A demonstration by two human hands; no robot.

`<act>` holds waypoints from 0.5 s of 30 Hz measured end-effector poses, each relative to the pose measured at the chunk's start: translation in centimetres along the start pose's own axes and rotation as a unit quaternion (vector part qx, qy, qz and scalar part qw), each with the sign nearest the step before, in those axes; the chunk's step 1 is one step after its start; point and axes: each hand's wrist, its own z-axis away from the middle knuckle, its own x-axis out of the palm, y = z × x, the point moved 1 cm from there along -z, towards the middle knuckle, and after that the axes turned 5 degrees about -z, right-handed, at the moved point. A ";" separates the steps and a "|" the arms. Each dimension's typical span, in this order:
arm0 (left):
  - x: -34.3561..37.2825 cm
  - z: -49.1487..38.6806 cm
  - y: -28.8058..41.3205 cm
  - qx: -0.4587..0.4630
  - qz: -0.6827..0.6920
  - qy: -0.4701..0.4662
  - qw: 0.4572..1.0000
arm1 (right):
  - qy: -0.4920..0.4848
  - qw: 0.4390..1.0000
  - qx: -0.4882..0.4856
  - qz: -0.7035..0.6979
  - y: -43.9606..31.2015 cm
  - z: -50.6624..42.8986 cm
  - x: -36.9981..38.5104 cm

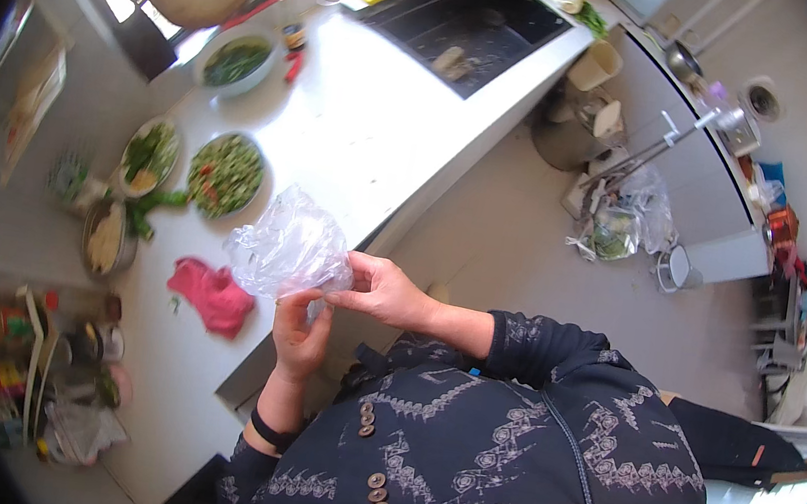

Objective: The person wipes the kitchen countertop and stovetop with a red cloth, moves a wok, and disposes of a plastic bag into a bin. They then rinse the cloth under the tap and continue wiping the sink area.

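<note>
A crumpled clear plastic bag (291, 246) is held over the front edge of the white counter. My left hand (301, 334) pinches its lower edge between thumb and fingers. From the other side, my right hand (387, 294) grips the bag's edge, with its fingertips close to those of the left. Beneath and left of the bag lies a pink cloth (211, 296). Just beyond it stands a plate of chopped green vegetables with red bits (225, 175). A smaller plate of greens (151, 154) sits to its left.
A metal pot (107, 240) with pale food and a bowl of leafy greens in liquid (236, 64) stand along the wall. The black sink (469, 26) is at the far end. Bottles and packets crowd the left corner. A bin (565, 132) and plastic bags (639, 213) are on the floor.
</note>
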 end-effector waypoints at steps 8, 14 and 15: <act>11.3 -8.9 -1.9 0.039 -0.151 -0.138 0.978 | 0.228 0.964 -0.128 0.039 -6.6 5.2 -20.3; 15.0 -14.7 -3.9 -0.066 -0.080 -0.089 0.991 | 0.437 0.880 -0.161 0.092 -10.5 14.5 -33.4; 15.7 -15.4 -4.3 -0.077 -0.078 -0.087 0.990 | 0.455 0.869 -0.164 0.101 -10.8 16.2 -34.8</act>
